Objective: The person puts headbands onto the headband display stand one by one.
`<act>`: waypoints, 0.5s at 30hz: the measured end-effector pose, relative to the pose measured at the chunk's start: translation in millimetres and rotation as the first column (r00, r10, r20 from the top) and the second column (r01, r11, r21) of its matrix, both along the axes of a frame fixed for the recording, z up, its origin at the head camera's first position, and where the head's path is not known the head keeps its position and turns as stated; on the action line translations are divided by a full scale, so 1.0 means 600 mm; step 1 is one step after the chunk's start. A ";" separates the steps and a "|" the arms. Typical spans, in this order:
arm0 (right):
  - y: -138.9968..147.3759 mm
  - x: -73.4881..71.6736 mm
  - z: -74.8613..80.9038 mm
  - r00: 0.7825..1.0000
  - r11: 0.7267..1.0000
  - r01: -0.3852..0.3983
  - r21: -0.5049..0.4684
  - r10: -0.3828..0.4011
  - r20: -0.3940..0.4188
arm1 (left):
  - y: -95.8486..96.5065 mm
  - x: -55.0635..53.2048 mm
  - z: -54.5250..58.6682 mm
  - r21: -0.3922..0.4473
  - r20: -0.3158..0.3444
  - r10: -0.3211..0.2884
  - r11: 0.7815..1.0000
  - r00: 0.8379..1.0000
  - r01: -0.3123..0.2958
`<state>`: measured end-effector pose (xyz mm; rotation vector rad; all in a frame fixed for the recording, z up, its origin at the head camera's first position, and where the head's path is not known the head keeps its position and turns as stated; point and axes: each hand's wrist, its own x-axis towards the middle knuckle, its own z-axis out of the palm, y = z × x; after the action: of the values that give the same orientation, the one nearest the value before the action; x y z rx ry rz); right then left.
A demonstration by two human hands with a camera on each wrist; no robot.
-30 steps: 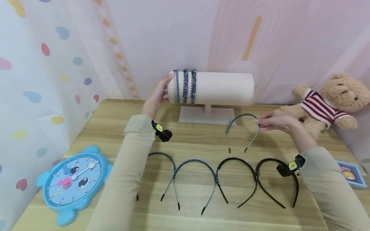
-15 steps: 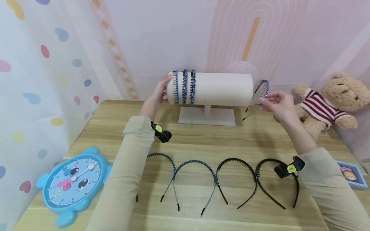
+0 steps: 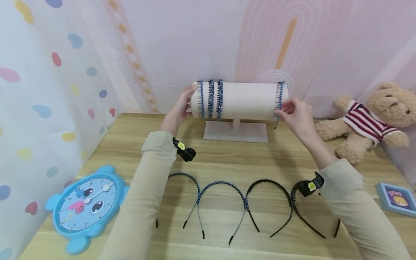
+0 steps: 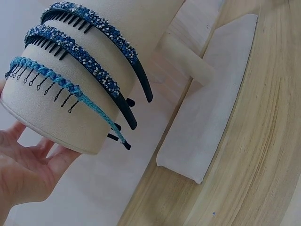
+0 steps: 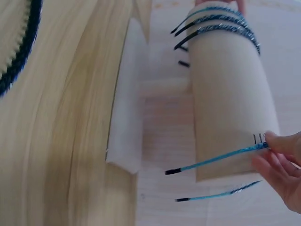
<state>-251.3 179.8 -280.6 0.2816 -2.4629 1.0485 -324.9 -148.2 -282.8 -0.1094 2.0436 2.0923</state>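
Observation:
My left hand [image 3: 178, 109] holds the left end of a white cylindrical headband stand [image 3: 250, 101], its fingers against the rim in the left wrist view. Near that end the cylinder carries a braided blue headband [image 4: 51, 77] and two dark blue beaded headbands [image 4: 77, 54]. At the opposite end, my right hand [image 3: 297, 115] pinches another blue headband [image 3: 278, 96] between thumb and fingers. This band sits over the cylinder's right end, and its black-tipped legs [image 5: 211, 160] reach past the cylinder on both sides in the right wrist view.
Across the table front lie two blue headbands [image 3: 222, 182] and two black headbands [image 3: 267, 181], one partly behind my right sleeve. A blue toy clock [image 3: 87, 207] lies at left. A teddy bear [image 3: 364, 124] and a small blue frame [image 3: 397, 199] are at right.
My right hand has lifted the blue headband from in front of the stand, round past its right end, then left onto the cylinder. My left hand has stayed at the left end.

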 end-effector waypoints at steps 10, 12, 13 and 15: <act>0.019 -0.046 0.021 0.989 0.945 -0.143 0.293 0.145 0.013 | 0.001 0.009 0.006 0.010 0.011 0.015 1.000 1.000 -0.015; 0.021 -0.058 0.034 0.971 0.902 -0.238 0.361 0.227 0.071 | 0.000 0.007 0.005 0.004 0.006 0.016 1.000 1.000 -0.017; 0.022 -0.063 0.041 0.962 0.882 -0.274 0.384 0.250 0.110 | 0.000 0.005 0.005 0.002 0.002 0.017 1.000 1.000 -0.017; 0.020 -0.070 0.052 0.944 0.848 -0.326 0.418 0.271 0.187 | -0.001 0.004 0.004 0.001 0.002 0.018 1.000 1.000 -0.018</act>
<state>-293.6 192.0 -249.3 0.7925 -2.8147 0.6052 -322.3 -148.5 -280.7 -0.1302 2.0485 2.1025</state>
